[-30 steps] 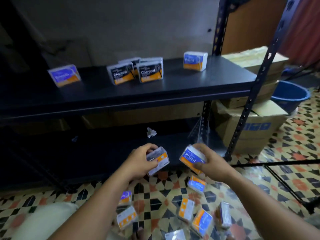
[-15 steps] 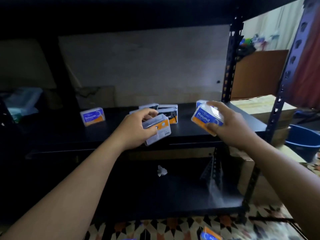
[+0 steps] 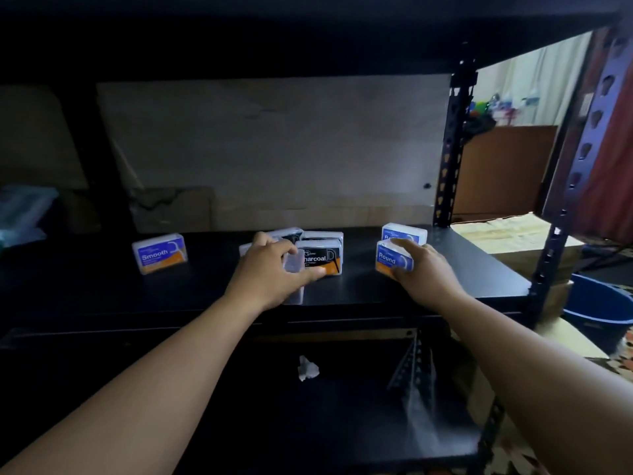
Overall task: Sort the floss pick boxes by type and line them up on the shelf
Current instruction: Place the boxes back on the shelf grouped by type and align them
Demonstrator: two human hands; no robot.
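On the black shelf (image 3: 445, 269), my left hand (image 3: 270, 272) grips a clear floss pick box (image 3: 294, 269), held just in front of the black Charcoal boxes (image 3: 322, 260); its label is hidden by my fingers. My right hand (image 3: 421, 269) grips a blue and orange Round box (image 3: 392, 260) at the shelf surface, directly in front of another Round box (image 3: 404, 234). A single Smooth box (image 3: 160, 253) stands upright at the left of the shelf.
The upper shelf hangs low overhead. Black uprights (image 3: 452, 159) stand at the right. Beyond them are cardboard boxes (image 3: 513, 238) and a blue tub (image 3: 599, 306). A crumpled white scrap (image 3: 307, 368) lies on the lower shelf.
Both hands have risen from the floor to the shelf, each carrying its box. The left box now sits by the Charcoal boxes, the right one in front of the Round box.
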